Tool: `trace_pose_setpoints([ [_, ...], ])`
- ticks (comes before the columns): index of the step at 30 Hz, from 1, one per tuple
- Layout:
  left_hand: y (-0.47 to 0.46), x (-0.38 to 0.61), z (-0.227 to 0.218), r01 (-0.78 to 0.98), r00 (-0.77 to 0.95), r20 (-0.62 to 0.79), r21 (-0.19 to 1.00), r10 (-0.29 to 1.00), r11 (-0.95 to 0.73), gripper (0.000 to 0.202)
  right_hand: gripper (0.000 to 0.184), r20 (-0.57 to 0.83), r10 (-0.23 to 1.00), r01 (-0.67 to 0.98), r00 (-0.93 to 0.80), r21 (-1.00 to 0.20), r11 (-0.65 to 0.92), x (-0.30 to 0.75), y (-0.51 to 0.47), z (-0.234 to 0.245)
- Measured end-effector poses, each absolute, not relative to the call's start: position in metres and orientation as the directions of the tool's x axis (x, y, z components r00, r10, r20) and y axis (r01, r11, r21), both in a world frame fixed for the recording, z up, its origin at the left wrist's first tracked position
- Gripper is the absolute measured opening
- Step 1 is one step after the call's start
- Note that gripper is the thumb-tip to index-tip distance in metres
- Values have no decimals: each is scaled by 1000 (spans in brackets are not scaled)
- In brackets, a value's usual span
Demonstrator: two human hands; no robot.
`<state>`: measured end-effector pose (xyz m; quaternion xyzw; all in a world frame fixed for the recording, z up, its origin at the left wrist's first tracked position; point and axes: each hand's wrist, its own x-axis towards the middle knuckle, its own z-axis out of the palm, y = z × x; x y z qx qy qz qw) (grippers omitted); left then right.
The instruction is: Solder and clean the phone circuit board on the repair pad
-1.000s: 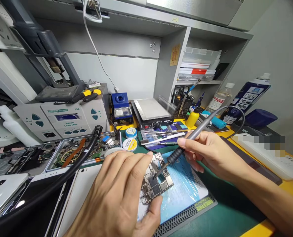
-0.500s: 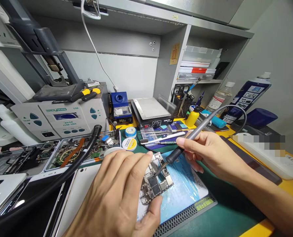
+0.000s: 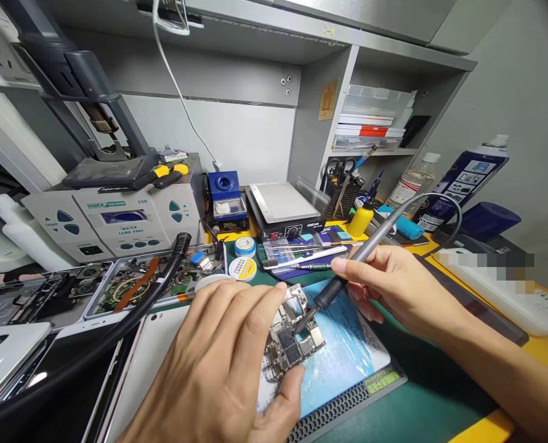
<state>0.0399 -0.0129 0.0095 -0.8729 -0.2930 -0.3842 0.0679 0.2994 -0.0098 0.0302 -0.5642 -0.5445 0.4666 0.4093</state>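
Note:
My left hand (image 3: 230, 357) grips a phone circuit board (image 3: 292, 344) by its left edge and lower corner, tilted above a blue-printed mat (image 3: 343, 357). Between the fingers and thumb the board's dark square chip faces me. In my right hand (image 3: 385, 280) is a soldering iron (image 3: 332, 292), its grey handle pinched by thumb and fingers. The iron's tip points down-left and meets the board beside the dark chip; whether it presses on it I cannot tell. A grey cable runs from the iron's rear end.
Behind stand a hot-air station (image 3: 117, 224), a soldering station (image 3: 228, 206) and a heating plate (image 3: 286, 206). A black hose (image 3: 154, 307) crosses the left side over phones and a tray of boards (image 3: 130, 283). A toothbrush (image 3: 311, 256) and flux tins (image 3: 244, 247) lie beyond the board.
The soldering iron's tip has shifted slightly right along the board, with my right hand moving a little the same way. My left hand keeps the board in nearly the same place.

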Motion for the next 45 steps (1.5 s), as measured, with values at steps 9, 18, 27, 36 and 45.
trace_pose_setpoints([
  [9,-12,40,10,564,529,709,118,467,-817,49,38,-94,995,259,-23,-962,-85,298,-10,29],
  [18,-13,40,10,561,528,692,152,493,-813,51,47,-89,996,299,-25,-951,-78,288,-13,32],
  [27,-15,38,9,561,527,690,155,495,-813,50,46,-93,996,291,-13,-953,-85,290,-14,30],
  [36,-13,40,10,559,527,695,150,489,-815,51,45,-75,997,313,5,-947,-73,292,-14,29],
  [45,-13,38,10,554,539,691,141,482,-820,52,45,-64,997,300,34,-951,-71,289,-13,29],
])
